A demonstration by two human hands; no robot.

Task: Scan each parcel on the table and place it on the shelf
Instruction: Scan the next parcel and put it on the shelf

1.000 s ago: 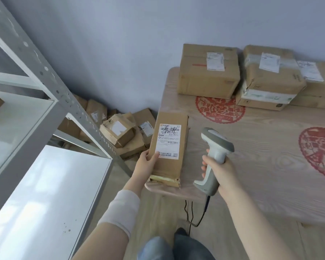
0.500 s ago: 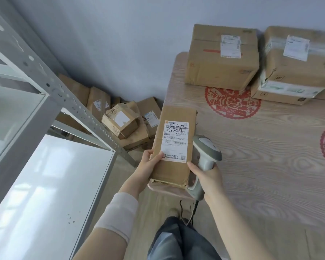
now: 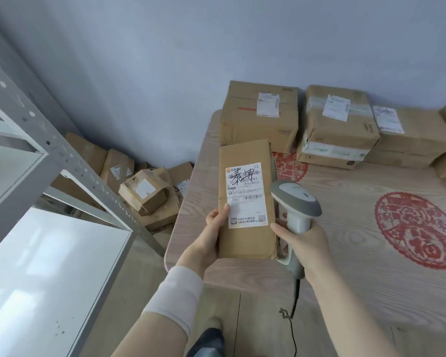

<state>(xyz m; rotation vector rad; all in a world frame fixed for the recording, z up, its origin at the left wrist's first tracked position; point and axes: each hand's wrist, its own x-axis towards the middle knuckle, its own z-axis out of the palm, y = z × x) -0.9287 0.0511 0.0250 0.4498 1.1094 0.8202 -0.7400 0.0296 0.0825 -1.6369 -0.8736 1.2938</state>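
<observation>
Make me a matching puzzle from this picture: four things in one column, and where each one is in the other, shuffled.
Things:
1. flat parcel
2. scanner
3. torn box
4. big red paper-cut

Places:
A. on the floor, between shelf and table
B. gripped by the right hand
C. flat on the table
D. held by the left hand

Pairs: 1-D, 2-B, 3-A, 4-C.
</observation>
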